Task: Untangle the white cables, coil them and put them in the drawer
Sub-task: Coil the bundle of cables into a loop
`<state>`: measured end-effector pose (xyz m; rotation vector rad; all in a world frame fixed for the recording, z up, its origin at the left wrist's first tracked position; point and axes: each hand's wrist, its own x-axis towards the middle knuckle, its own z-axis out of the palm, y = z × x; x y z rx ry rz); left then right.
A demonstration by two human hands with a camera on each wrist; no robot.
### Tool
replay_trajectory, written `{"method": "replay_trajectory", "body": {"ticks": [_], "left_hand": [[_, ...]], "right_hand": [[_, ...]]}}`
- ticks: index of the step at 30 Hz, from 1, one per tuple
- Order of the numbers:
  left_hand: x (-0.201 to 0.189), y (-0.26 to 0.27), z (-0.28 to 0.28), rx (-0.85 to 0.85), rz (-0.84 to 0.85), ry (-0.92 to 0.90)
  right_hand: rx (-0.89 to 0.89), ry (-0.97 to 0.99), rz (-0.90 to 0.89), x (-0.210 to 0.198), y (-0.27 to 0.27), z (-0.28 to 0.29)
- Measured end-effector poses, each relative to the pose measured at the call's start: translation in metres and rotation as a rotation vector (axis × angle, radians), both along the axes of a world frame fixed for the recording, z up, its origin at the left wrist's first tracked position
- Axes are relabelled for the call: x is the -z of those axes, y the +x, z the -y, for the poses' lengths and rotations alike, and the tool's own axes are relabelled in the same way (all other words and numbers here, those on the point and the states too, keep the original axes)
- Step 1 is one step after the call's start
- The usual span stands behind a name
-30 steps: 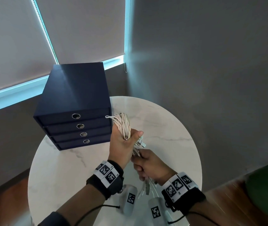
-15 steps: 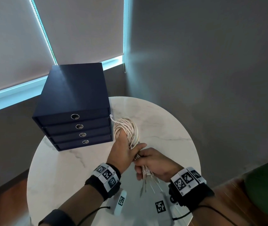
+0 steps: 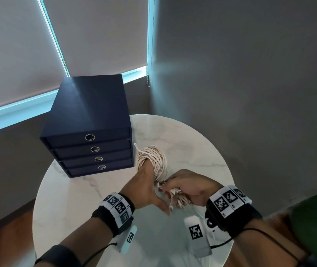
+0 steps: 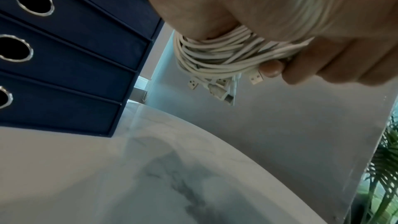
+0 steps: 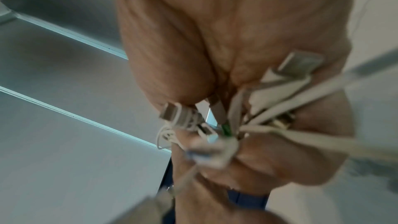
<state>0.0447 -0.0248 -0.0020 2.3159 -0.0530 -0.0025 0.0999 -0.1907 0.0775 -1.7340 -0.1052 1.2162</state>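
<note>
White cables (image 3: 154, 160) loop round left hand (image 3: 144, 187) fingers (right hand (image 3: 188, 187) pinching the ends).

A round white marble table (image 3: 72, 191) carries a navy four-drawer box (image 3: 90, 120) at about ten o'clock, all four drawers closed. Just right of the box, near the table's centre, the left hand (image 3: 144, 187) has a coil of white cables (image 3: 153, 160) wound around its fingers. At four o'clock from the coil, the right hand (image 3: 190, 185) pinches the bundle of cable ends (image 3: 175, 195). Both wrists wear black bands with printed marker tags.
</note>
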Motion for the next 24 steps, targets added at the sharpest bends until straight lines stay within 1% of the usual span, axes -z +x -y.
{"method": "replay_trajectory", "body": {"ticks": [1,4,5,7,11,14,15,17,19,21,24], "left_hand": [[0.0,0.0,0.002,0.003,0.027,0.04],[-0.001,0.001,0.01,-0.034,0.213,0.158],[-0.002,0.001,0.011,-0.054,0.249,0.179],[-0.004,0.001,0.014,-0.071,0.255,0.202],[0.001,0.006,0.015,-0.06,0.267,0.334],[-0.001,0.008,0.01,-0.162,0.219,0.421],[0.0,0.006,0.01,-0.156,0.219,0.415],[0.002,0.004,0.01,-0.126,0.218,0.362],[-0.004,0.003,0.014,-0.184,0.151,0.268],[-0.009,0.004,0.017,-0.171,0.05,0.123],[-0.021,0.006,0.02,-0.085,-0.102,-0.177]], "right_hand": [[-0.011,-0.005,-0.012,-0.002,-0.001,-0.001],[-0.041,-0.015,-0.025,-0.006,-0.001,-0.003],[-0.049,-0.02,-0.017,-0.008,-0.001,-0.004],[-0.067,-0.027,0.001,-0.011,-0.001,-0.006],[-0.105,-0.042,0.073,-0.014,0.0,-0.003],[-0.145,-0.086,0.173,-0.017,0.007,0.001],[-0.156,-0.105,0.201,-0.02,0.011,0.002],[-0.188,-0.131,0.231,-0.028,0.022,0.003],[-0.216,-0.113,0.244,-0.035,0.035,0.004],[-0.24,-0.094,0.294,-0.041,0.048,0.004],[-0.258,-0.065,0.429,-0.044,0.062,0.001]]}}
